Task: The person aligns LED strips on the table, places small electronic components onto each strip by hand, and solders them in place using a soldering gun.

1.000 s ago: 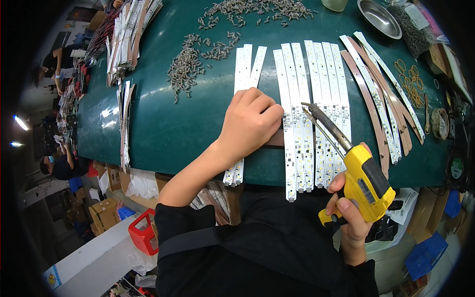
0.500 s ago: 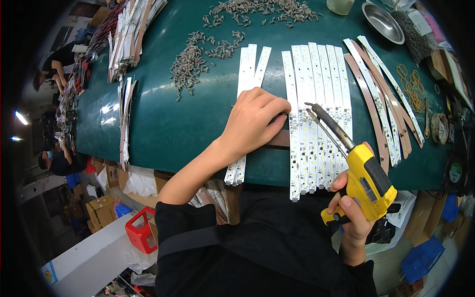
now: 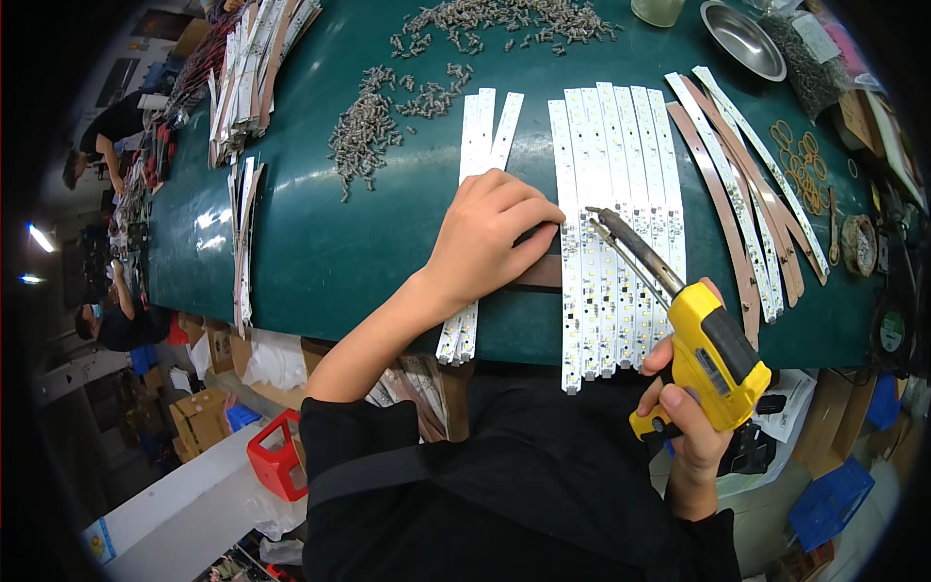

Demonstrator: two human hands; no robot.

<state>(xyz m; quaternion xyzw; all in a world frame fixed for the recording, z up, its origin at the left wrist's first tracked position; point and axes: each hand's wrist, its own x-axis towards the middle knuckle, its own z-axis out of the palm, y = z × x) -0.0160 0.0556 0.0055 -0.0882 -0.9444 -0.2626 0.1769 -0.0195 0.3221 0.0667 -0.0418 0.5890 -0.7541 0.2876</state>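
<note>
My right hand [image 3: 690,427] grips a yellow soldering gun [image 3: 713,344], its dark tip slanting up and left over a row of white LED strips [image 3: 611,252]. The tip is by the upper middle of the leftmost strips; contact cannot be made out. My left hand [image 3: 495,233] is closed at the row's left edge, thumb and forefinger together by the outermost strip. What they hold, if anything, is hidden. Under and beside this hand lie a few separate LED strips [image 3: 477,131]. A brown bar [image 3: 540,273] shows between them and the row.
Small metal parts [image 3: 364,131] lie heaped beyond my left hand. To the right are brown and white strips [image 3: 737,184], rubber bands [image 3: 803,165] and a steel bowl [image 3: 745,41]. More bundled strips [image 3: 254,78] are at far left. A red stool [image 3: 276,454] stands below the table.
The soldering gun's tip has shifted slightly left, nearer my left fingers. My left hand keeps its place by the row, and the whole view has moved a little.
</note>
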